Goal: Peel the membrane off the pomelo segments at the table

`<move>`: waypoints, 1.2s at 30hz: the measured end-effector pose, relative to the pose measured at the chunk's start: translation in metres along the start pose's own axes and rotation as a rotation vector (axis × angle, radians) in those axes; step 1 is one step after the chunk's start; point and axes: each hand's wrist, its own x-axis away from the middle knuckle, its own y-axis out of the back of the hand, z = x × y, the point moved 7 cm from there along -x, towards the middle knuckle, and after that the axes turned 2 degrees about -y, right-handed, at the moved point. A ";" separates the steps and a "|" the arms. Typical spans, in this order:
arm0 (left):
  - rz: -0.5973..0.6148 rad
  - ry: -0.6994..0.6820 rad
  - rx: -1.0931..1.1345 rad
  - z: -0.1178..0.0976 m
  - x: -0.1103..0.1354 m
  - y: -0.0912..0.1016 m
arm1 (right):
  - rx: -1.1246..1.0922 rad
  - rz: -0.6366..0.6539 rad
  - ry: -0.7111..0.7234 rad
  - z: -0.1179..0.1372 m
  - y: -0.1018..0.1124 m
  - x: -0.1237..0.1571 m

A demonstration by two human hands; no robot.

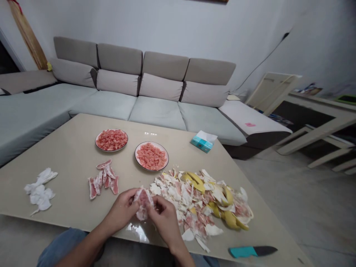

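A pink pomelo segment [143, 202] with white membrane is held upright over the near edge of the table. My left hand [125, 208] grips its left side between thumb and fingers. On its right side, my right hand [164, 215] pinches it the same way. Close to my right hand lies a heap of white pith and membrane [178, 194], mixed with yellow pomelo rind [194, 181]. Several unpeeled pomelo segments [104, 178] lie in a small pile beyond my left hand. Peeled pink pulp fills a left plate [96, 145] and a right plate [136, 159] farther back.
Crumpled white tissues [41, 191] lie at the table's left. A knife with a teal handle [243, 252] rests near the right front edge. At the back right stands a blue tissue box [202, 144]. A grey sofa [155, 111] runs behind the table [75, 148].
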 end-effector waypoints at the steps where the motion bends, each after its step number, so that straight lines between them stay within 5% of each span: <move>1: 0.035 0.033 0.075 0.001 0.000 -0.001 | -0.055 0.027 -0.032 -0.003 0.002 -0.002; 7: 0.074 0.244 0.369 0.011 0.005 -0.006 | -0.275 0.134 -0.083 -0.009 0.005 -0.007; 18: 0.058 0.200 0.304 0.018 0.001 0.001 | -0.385 0.151 -0.058 -0.008 -0.004 -0.006; 27: 0.146 0.318 0.570 0.015 0.008 -0.004 | -0.812 0.337 -0.263 -0.013 -0.022 0.000; 36: 0.222 0.347 0.745 0.014 0.009 -0.003 | -0.981 0.295 -0.325 -0.020 -0.019 -0.001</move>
